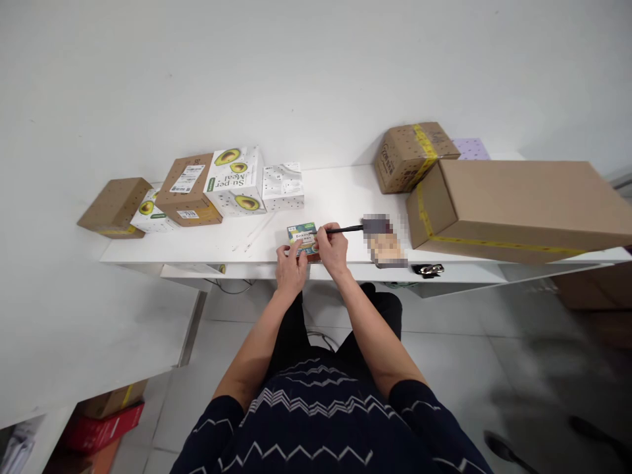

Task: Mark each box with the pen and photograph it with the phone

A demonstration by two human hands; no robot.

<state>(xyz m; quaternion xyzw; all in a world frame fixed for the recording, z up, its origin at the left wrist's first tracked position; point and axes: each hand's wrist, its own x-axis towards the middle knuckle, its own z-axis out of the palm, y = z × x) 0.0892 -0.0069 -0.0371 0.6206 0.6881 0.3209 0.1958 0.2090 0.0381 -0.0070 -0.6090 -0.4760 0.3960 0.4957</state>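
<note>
A small green and blue box [300, 230] with a white label lies on the white table near its front edge. My left hand [290, 268] grips it from the lower left, with fingers curled over its top and near edge. In my right hand [332, 248] is a slim black pen-like stick [348, 229], held in a pinch. Its dark left end meets or hovers just over the label; I cannot tell which. The long end points right, towards a pixelated patch that hides what lies there. Part of the box is covered by my fingers.
Brown cartons and white avocado-print boxes [236, 181] line the back left of the table [336, 197]. At the right stand a taped carton [412, 155] and a long brown carton [513, 210]. A black and silver object [428, 270] lies at the front edge.
</note>
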